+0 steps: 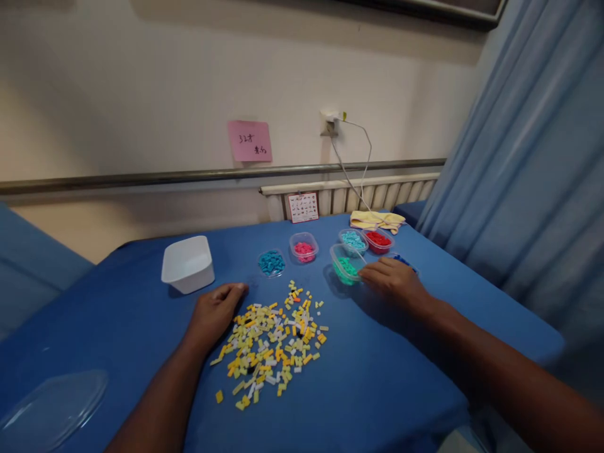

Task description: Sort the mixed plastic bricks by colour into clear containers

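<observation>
A loose heap of small yellow, white and orange pieces (pixel 271 340) lies on the blue table (pixel 141 327). My left hand (pixel 214 311) rests flat on the cloth at the heap's left edge, fingers together and pointing right, holding nothing. My right hand (pixel 394 282) reaches to the clear tub of green pieces (pixel 343 267). Its fingertips touch the tub's right rim. Whether they pinch anything is unclear.
Clear tubs hold blue pieces (pixel 271 262), pink pieces (pixel 304 250), light turquoise pieces (pixel 353 239) and red pieces (pixel 379 240). A white square bowl (pixel 187 264) stands at the left. A clear lid (pixel 50 409) lies at the front left. A yellow cloth (pixel 376 220) and curtain (pixel 528 157) are at the right.
</observation>
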Available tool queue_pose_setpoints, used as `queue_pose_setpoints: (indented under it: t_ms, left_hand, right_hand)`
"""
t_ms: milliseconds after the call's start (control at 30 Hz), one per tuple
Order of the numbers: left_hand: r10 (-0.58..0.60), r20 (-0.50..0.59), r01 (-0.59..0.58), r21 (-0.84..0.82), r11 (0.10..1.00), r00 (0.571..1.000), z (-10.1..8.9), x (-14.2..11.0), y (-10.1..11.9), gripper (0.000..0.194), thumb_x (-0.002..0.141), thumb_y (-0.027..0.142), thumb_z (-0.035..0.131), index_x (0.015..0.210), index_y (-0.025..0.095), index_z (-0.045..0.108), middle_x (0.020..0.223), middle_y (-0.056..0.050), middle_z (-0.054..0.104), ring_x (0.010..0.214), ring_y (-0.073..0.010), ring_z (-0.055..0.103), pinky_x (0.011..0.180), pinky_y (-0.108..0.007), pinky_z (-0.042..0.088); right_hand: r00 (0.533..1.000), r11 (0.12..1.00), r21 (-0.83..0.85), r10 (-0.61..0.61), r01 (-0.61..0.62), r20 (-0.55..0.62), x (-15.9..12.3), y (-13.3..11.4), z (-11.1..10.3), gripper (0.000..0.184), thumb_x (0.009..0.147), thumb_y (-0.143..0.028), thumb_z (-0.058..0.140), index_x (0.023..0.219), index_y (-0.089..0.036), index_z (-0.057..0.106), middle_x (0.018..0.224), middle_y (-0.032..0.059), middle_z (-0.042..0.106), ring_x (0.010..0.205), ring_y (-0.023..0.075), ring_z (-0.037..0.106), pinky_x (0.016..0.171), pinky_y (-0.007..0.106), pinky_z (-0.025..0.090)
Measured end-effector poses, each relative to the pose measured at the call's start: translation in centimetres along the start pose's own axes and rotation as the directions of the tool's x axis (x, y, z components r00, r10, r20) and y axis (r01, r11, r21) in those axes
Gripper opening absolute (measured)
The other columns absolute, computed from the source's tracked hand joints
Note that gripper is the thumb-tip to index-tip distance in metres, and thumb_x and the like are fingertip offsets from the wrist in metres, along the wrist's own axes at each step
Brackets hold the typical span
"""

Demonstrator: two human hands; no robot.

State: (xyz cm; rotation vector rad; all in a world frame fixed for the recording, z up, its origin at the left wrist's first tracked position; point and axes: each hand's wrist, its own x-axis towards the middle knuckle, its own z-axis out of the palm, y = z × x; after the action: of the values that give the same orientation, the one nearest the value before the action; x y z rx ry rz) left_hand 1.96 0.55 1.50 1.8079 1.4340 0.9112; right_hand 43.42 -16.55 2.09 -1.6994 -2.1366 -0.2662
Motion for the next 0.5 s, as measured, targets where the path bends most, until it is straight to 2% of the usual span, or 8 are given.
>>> queue_pose_setpoints:
  t_ms: [200, 367, 433, 500]
  left_hand:
    - [0.032, 0.015, -0.032, 0.014, 0.999, 0.999, 0.0, -0.4, -0.1, 0.056, 0.087, 0.070, 0.064, 0.097, 0.019, 0.084, 0.100, -0.005, 0.084, 0.103, -0.0320, 0.074, 0.086, -0.034, 0.054]
    - [0.053, 0.028, -0.054, 0.043, 0.998, 0.998, -0.1, -0.6, 0.0, 0.057, 0.089, 0.071, 0.062, 0.098, 0.019, 0.084, 0.098, -0.005, 0.084, 0.101, -0.0320, 0.074, 0.083, -0.034, 0.054]
    - [0.052, 0.032, -0.053, 0.053, 0.997, 0.998, -0.2, -0.5, -0.1, 0.058, 0.089, 0.071, 0.062, 0.100, 0.019, 0.083, 0.100, -0.005, 0.084, 0.103, -0.0320, 0.074, 0.085, -0.034, 0.055]
    - [0.056, 0.021, -0.057, 0.063, 0.996, 0.998, -0.1, -0.2, -0.2, 0.059, 0.089, 0.070, 0.061, 0.106, 0.018, 0.083, 0.107, -0.005, 0.084, 0.107, -0.0320, 0.074, 0.089, -0.034, 0.057]
  right_hand:
    - [0.987, 0.987, -0.153, 0.064, -0.041, 0.150, 6.9, -0.9, 0.8, 0.041, 0.113, -0.031, 0.041, 0.120, -0.019, 0.080, 0.118, 0.0141, 0.078, 0.109, 0.0275, 0.062, 0.100, 0.039, 0.044]
    - [0.979, 0.981, -0.184, 0.094, -0.061, 0.179, 9.5, -0.6, 2.2, 0.035, 0.110, -0.025, 0.046, 0.107, -0.017, 0.081, 0.107, 0.0148, 0.078, 0.107, 0.0273, 0.062, 0.099, 0.037, 0.043]
    - [0.981, 0.978, -0.190, 0.117, -0.086, 0.158, 9.7, -1.1, 2.4, 0.033, 0.108, -0.022, 0.048, 0.116, -0.017, 0.079, 0.114, 0.0160, 0.078, 0.112, 0.0289, 0.062, 0.100, 0.039, 0.044]
    - [0.985, 0.976, -0.190, 0.129, -0.106, 0.113, 9.5, -2.3, 2.5, 0.038, 0.107, -0.019, 0.047, 0.135, -0.016, 0.073, 0.131, 0.0175, 0.074, 0.121, 0.0311, 0.059, 0.104, 0.042, 0.044]
